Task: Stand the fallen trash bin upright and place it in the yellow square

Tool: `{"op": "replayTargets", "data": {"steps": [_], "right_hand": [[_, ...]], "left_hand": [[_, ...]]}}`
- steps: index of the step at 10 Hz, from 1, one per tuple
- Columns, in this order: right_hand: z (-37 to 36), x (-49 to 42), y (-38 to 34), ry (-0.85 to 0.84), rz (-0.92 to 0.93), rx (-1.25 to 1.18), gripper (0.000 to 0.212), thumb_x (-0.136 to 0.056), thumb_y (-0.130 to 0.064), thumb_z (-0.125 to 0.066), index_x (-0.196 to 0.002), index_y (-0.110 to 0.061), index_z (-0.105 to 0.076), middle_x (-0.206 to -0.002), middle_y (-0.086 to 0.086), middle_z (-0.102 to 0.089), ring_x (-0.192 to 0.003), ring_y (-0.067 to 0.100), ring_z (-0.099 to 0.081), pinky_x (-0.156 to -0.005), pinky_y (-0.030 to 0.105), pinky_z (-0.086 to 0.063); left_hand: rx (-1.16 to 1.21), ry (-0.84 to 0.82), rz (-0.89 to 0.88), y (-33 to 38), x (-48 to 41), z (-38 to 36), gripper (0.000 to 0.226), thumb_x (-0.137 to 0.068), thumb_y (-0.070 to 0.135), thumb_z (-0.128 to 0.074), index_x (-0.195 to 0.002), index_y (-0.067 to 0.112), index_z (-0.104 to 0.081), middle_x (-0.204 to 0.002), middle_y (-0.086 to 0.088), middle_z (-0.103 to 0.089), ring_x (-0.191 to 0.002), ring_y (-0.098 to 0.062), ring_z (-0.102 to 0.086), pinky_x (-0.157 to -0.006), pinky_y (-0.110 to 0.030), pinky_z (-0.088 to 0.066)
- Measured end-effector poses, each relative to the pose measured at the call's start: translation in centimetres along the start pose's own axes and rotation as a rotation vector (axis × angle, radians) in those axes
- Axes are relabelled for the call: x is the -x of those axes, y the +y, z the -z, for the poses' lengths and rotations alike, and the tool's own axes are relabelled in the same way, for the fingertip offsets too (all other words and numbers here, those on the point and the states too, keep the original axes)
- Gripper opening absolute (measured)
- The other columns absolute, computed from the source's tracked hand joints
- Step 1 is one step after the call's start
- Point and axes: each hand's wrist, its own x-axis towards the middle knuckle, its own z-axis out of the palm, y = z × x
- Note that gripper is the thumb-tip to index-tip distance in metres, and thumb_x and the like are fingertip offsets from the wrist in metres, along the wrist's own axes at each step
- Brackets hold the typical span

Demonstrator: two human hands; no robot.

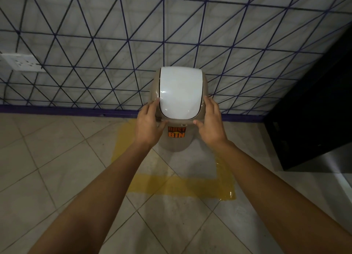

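A beige trash bin [176,143] with a white swing lid [180,92] and an orange "DUST BIN" label stands upright on the floor, inside the yellow square [171,185] painted on the tiles, close to the wall. My left hand [149,125] presses against the left side of the bin's top rim, thumb on the front. On the right side of the rim rests my right hand [210,124], fingers spread along it. Both hands grip the bin between them.
A wall [95,44] with a dark triangular line pattern rises right behind the bin. A white socket plate [21,62] is on the wall at left. A black cabinet [314,111] stands at the right. Beige tiled floor [57,168] spreads around the square.
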Motion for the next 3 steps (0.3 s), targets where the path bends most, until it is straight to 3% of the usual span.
{"op": "replayTargets", "data": {"steps": [3], "right_hand": [[4.5,3.2,-3.5,-0.041,-0.029,-0.019,0.076,-0.088,-0.011,-0.060,-0.148,-0.018,-0.013,-0.156,0.007,-0.010,-0.143,0.024,-0.008,-0.116,0.041,-0.017]], "left_hand": [[-0.038,0.036,-0.061,4.4,2.0,5.0,0.061,-0.084,0.027,-0.066,-0.138,0.014,-0.040,-0.138,-0.012,-0.046,-0.123,-0.028,-0.044,-0.098,-0.042,-0.042]]}}
